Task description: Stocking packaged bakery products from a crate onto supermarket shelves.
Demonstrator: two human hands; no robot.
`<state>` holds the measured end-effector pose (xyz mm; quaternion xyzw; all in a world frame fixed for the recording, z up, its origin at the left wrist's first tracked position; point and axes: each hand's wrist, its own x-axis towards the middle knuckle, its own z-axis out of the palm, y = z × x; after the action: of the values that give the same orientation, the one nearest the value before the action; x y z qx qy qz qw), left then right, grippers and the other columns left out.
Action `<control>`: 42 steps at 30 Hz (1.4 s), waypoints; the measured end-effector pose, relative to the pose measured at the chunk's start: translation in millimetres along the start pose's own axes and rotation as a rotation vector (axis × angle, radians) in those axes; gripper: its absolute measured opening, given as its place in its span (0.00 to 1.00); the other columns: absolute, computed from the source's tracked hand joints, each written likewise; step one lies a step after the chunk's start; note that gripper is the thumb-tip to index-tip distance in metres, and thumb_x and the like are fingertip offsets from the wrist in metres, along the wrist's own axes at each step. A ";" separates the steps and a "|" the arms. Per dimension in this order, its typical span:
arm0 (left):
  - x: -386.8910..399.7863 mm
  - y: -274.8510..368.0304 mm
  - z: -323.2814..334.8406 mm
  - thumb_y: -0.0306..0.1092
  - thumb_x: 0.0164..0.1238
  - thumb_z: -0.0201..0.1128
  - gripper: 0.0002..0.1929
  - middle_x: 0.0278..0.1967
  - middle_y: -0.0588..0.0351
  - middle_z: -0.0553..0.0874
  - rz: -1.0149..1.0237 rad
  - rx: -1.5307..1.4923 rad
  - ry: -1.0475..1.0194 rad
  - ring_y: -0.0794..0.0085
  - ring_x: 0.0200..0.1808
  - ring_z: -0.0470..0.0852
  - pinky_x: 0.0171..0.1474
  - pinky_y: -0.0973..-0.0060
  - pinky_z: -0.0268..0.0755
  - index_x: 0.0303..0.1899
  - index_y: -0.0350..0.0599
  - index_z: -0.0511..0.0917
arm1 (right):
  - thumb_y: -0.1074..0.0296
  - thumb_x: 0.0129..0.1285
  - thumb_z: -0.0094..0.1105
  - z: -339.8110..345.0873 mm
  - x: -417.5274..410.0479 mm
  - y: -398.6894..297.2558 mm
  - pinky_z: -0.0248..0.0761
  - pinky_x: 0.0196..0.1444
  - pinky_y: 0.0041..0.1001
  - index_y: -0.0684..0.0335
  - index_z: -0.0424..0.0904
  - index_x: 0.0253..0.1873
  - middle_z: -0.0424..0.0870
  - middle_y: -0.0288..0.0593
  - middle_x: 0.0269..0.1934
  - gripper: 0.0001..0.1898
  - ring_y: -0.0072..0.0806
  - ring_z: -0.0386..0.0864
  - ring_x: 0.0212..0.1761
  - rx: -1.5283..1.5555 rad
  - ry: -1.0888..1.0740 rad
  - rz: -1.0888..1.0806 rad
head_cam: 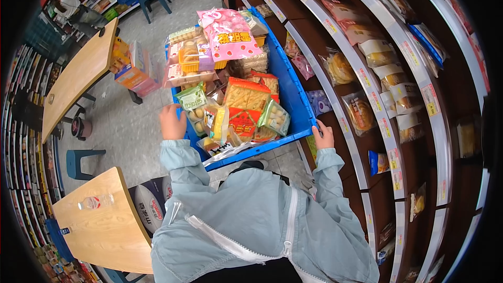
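A blue plastic crate (pixel 292 82) full of packaged snacks is in front of me. On its left rim is my left hand (pixel 173 122), the thumb at the inner side. My right hand (pixel 324 135) grips the near right corner. On top, at the far end, lies a pink printed bag (pixel 232 39). Under and beside it are clear packs of round pastries (pixel 192 57). Nearer me are red-and-clear bags of fried dough snacks (pixel 245 100), a green-topped pack (pixel 191 98) at left and another green pack (pixel 275 118) at right. What supports the crate is hidden.
Brown shelves (pixel 353 173) with white price rails and bagged bread run close along my right. Left stand wooden tables (pixel 102 228), a blue-green stool (pixel 84 161) and stacked cartons (pixel 135 70). Another person (pixel 72 6) is at the far left shelves. Grey tile floor (pixel 118 125) lies between.
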<state>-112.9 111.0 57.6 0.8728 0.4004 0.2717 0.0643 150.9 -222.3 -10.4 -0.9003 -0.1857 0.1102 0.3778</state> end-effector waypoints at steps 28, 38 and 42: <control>-12.5 18.7 9.0 0.36 0.58 0.46 0.10 0.27 0.37 0.75 -0.292 -0.203 -0.214 0.44 0.32 0.72 0.32 0.56 0.62 0.31 0.37 0.66 | 0.57 0.51 0.54 4.4 -0.4 5.1 0.63 0.35 0.29 0.54 0.71 0.48 0.66 0.45 0.28 0.18 0.34 0.68 0.30 0.016 0.070 -0.015; -9.8 42.6 -17.5 0.32 0.60 0.43 0.10 0.30 0.39 0.75 -0.239 -0.382 -0.109 0.47 0.35 0.72 0.36 0.62 0.63 0.36 0.36 0.70 | 0.61 0.51 0.55 1.9 -5.9 -2.3 0.65 0.35 0.27 0.54 0.66 0.53 0.66 0.47 0.35 0.22 0.31 0.68 0.30 0.119 -0.038 0.126; -6.9 102.5 -64.5 0.26 0.57 0.44 0.09 0.34 0.46 0.76 0.083 -0.356 0.089 0.53 0.37 0.73 0.40 0.68 0.64 0.37 0.37 0.71 | 0.63 0.54 0.51 -11.1 -36.9 -75.3 0.66 0.42 0.31 0.51 0.48 0.61 0.60 0.53 0.50 0.30 0.37 0.67 0.44 0.536 -0.248 0.079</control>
<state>-82.4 30.4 142.9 0.8505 0.3119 0.3792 0.1887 102.3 -196.2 53.8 -0.7547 -0.1593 0.2789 0.5721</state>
